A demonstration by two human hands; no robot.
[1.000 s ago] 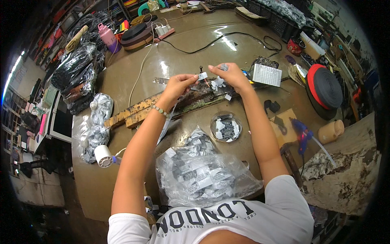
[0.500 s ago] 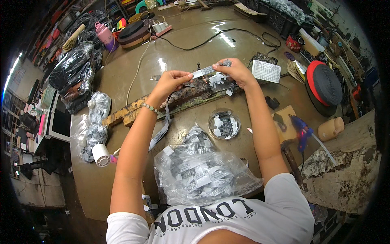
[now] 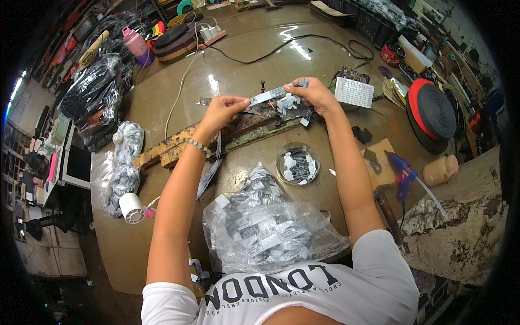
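A pale grey printed label ribbon (image 3: 268, 96) is stretched between my two hands above a worn yellow-and-black metal bar (image 3: 176, 142). My left hand (image 3: 223, 115) pinches its left end, and a tail of the ribbon (image 3: 207, 181) hangs beside that forearm. My right hand (image 3: 316, 96) grips the other end; a bunch of grey label pieces (image 3: 304, 82) shows at its fingers. Small cut labels (image 3: 288, 103) lie heaped on the bar below the ribbon. Nearer me stand a round clear tub (image 3: 315, 176) of labels and a clear plastic bag (image 3: 330, 238) full of them.
On the right are a blue glue gun (image 3: 402, 176), a tan cup (image 3: 440, 169), a black-and-red webbing roll (image 3: 431, 111) and a white gridded card (image 3: 353, 92). A white spool (image 3: 131, 208) and wrapped bundles lie left. A black cable (image 3: 254, 64) crosses the far table.
Both hands keep the ribbon taut. My left hand has shifted slightly left, and a little more ribbon shows between the hands.
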